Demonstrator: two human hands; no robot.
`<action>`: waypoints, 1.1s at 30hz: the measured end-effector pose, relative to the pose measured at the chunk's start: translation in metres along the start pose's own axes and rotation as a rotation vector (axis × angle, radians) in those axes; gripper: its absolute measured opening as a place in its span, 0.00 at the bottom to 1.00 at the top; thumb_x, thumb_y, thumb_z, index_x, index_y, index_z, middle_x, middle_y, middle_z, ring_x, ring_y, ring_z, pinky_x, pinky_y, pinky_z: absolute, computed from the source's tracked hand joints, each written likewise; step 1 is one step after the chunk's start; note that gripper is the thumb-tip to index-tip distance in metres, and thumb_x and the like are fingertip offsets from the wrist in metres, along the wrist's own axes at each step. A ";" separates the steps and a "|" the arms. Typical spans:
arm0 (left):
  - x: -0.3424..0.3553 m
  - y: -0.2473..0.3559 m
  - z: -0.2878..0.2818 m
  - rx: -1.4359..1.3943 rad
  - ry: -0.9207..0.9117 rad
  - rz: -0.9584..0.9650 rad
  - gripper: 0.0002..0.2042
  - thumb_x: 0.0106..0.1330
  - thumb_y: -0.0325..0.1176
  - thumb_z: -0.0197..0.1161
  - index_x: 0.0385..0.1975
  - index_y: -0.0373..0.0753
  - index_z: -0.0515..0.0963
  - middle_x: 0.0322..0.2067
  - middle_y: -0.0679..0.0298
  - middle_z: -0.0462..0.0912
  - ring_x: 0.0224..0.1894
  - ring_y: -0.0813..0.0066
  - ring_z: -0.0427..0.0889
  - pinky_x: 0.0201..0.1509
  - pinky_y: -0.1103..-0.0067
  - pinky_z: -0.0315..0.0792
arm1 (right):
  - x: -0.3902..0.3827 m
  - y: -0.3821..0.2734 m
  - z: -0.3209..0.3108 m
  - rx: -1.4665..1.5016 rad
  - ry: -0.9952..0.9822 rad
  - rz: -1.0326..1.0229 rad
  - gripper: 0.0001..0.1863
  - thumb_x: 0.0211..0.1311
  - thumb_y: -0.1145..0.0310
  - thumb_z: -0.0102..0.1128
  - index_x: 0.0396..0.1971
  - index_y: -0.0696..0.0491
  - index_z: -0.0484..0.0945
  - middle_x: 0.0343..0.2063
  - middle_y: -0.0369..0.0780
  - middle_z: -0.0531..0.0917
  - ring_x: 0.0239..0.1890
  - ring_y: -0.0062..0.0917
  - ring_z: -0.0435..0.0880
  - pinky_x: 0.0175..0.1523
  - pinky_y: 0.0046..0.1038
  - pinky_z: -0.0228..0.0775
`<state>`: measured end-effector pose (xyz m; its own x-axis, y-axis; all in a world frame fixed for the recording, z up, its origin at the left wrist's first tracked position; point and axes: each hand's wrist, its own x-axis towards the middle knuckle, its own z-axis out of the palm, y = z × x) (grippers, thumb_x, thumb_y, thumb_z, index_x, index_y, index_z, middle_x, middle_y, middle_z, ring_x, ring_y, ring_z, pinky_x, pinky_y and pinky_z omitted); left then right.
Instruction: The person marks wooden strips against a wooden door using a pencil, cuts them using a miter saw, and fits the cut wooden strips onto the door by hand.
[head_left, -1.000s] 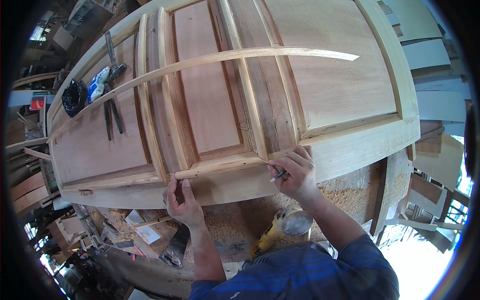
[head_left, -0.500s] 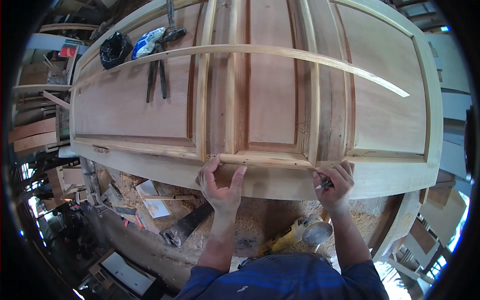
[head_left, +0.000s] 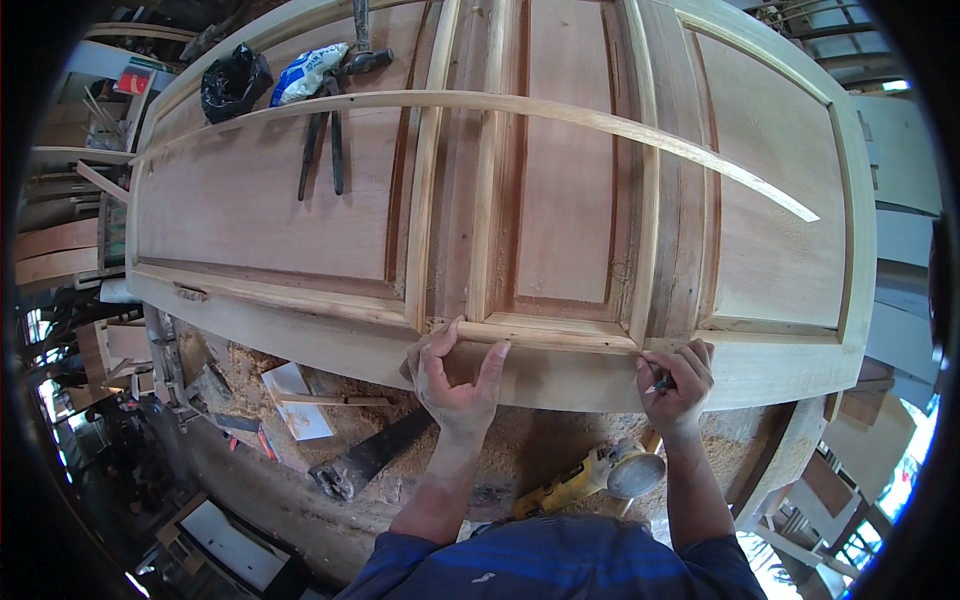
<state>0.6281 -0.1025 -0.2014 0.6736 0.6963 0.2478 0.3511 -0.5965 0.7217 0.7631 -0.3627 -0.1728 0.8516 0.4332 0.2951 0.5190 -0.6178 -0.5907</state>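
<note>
Left hand (head_left: 458, 400) spread, right hand (head_left: 682, 392) clutching pencil (head_left: 661, 381), at moulding (head_left: 565, 341) edge (bare rail (head_left: 560, 380) between).

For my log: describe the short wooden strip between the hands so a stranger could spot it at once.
Start at the large panelled wooden frame and go to the near end of its narrow middle panel. The pale strip runs crosswise there, between the left hand and right hand. Unlike the long strips flanking that panel, it has a hand at each end.

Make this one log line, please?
left hand: at left end of front trim; right hand: at its right end, holding pen or pencil
</note>
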 end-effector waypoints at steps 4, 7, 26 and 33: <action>0.002 0.006 -0.002 0.020 -0.012 -0.029 0.28 0.57 0.38 0.87 0.54 0.37 0.80 0.50 0.59 0.83 0.54 0.60 0.78 0.63 0.64 0.71 | 0.001 -0.003 -0.001 -0.001 -0.005 0.003 0.08 0.48 0.76 0.76 0.29 0.51 0.87 0.21 0.34 0.82 0.28 0.33 0.77 0.45 0.36 0.68; 0.005 0.011 -0.001 0.044 -0.015 -0.068 0.28 0.58 0.40 0.86 0.53 0.38 0.79 0.49 0.59 0.83 0.53 0.60 0.78 0.63 0.63 0.70 | 0.001 -0.004 0.000 -0.006 0.001 -0.002 0.08 0.48 0.76 0.76 0.29 0.51 0.87 0.21 0.34 0.82 0.28 0.33 0.77 0.45 0.36 0.68; 0.004 0.010 0.000 0.059 -0.027 -0.088 0.28 0.60 0.40 0.85 0.53 0.37 0.76 0.51 0.58 0.81 0.54 0.60 0.76 0.62 0.64 0.71 | 0.097 -0.058 -0.040 0.730 -0.271 0.570 0.31 0.76 0.65 0.61 0.73 0.61 0.69 0.31 0.39 0.81 0.30 0.23 0.76 0.41 0.29 0.71; 0.000 0.003 0.012 -0.014 0.049 -0.102 0.29 0.57 0.49 0.86 0.49 0.39 0.78 0.48 0.58 0.84 0.52 0.58 0.78 0.63 0.61 0.64 | 0.127 -0.070 0.045 1.797 -0.767 0.528 0.41 0.78 0.65 0.61 0.81 0.62 0.52 0.52 0.47 0.84 0.53 0.28 0.86 0.55 0.31 0.82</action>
<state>0.6366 -0.1091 -0.2069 0.6020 0.7722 0.2033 0.4071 -0.5158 0.7538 0.8319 -0.2349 -0.1276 0.4134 0.8975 -0.1534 -0.7800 0.2622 -0.5682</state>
